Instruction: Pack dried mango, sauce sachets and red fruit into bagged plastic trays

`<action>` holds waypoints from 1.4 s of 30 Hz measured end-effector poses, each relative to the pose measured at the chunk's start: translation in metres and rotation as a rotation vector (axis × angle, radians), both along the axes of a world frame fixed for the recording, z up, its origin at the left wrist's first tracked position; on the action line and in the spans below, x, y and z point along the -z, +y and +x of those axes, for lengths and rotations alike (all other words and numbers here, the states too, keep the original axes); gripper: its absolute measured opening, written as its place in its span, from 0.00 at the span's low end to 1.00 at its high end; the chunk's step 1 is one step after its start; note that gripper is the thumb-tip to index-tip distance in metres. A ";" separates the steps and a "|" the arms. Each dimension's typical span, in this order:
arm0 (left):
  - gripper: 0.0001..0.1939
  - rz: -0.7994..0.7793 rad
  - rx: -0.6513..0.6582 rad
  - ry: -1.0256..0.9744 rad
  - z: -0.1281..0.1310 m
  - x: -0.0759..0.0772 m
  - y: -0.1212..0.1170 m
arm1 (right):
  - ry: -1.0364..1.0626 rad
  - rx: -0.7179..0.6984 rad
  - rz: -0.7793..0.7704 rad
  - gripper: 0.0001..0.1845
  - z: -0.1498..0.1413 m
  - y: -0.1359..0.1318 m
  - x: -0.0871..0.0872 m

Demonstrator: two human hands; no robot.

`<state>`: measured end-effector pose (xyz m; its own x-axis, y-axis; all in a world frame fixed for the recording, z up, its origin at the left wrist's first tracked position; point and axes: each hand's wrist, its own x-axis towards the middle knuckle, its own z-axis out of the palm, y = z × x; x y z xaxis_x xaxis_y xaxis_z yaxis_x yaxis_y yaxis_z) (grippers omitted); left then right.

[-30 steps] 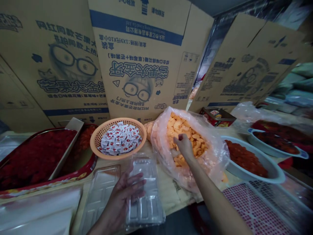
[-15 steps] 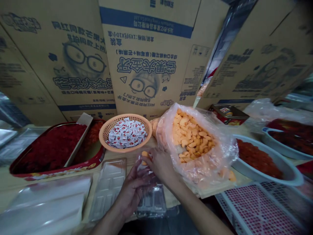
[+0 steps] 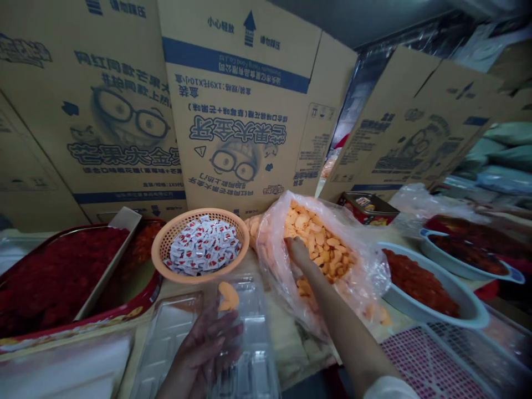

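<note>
My left hand (image 3: 203, 349) lies flat with fingers spread on a clear plastic clamshell tray (image 3: 249, 338) at the table's near edge. Two orange pieces (image 3: 228, 296) sit in the tray's far end. My right hand (image 3: 300, 252) reaches into a clear plastic bag (image 3: 366, 277) full of orange pieces (image 3: 320, 238); its fingers dig in among them and are partly hidden, so what they grip is unclear.
An orange basket (image 3: 166, 244) of small white-red sachets stands behind the tray. A red tray (image 3: 145, 299) of red pieces lies left, pale bowls (image 3: 436, 310) of red pieces right, a mesh crate (image 3: 436, 360) near right. Cardboard boxes (image 3: 245, 111) wall the back.
My right hand went from the bag to the clamshell tray, left orange pieces there, and has gone back into the bag. My left hand stayed on the tray.
</note>
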<state>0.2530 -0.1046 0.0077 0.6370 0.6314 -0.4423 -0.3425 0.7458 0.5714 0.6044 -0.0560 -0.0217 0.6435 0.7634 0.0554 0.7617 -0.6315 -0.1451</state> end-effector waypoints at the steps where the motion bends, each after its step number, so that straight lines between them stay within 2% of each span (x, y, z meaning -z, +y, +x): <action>1: 0.49 0.000 -0.004 0.001 -0.001 0.000 0.001 | -0.004 -0.008 -0.009 0.16 0.000 0.003 0.004; 6: 0.48 0.009 -0.006 0.016 -0.001 0.002 0.003 | -0.030 -0.033 -0.034 0.17 0.007 0.007 0.013; 14: 0.49 -0.004 -0.014 0.006 -0.004 0.003 0.000 | -0.041 -0.076 -0.045 0.16 0.009 -0.003 0.017; 22: 0.46 -0.016 -0.040 0.040 -0.011 -0.006 0.000 | -0.027 0.017 -0.027 0.14 0.006 0.007 0.012; 27: 0.47 -0.024 -0.039 0.022 -0.015 -0.004 0.001 | -0.030 0.076 0.044 0.13 0.004 -0.020 0.008; 31: 0.46 0.013 -0.040 0.011 -0.017 -0.005 0.003 | -0.011 0.029 0.174 0.15 -0.009 -0.050 -0.012; 34: 0.45 0.047 -0.033 -0.009 -0.021 -0.007 0.004 | 0.048 -0.189 0.311 0.13 -0.042 -0.064 -0.041; 36: 0.43 0.067 -0.040 -0.015 -0.026 -0.009 0.004 | 0.125 -0.556 0.531 0.11 -0.077 -0.068 -0.060; 37: 0.42 0.076 -0.046 -0.018 -0.029 -0.010 0.005 | 0.146 -0.747 0.572 0.11 -0.097 -0.069 -0.069; 39: 0.39 0.096 -0.065 -0.027 -0.038 -0.012 0.005 | 0.132 -1.028 0.514 0.12 -0.135 -0.067 -0.081; 42: 0.37 0.114 -0.087 -0.056 -0.053 -0.013 0.005 | 0.039 -1.185 0.330 0.14 -0.181 -0.060 -0.086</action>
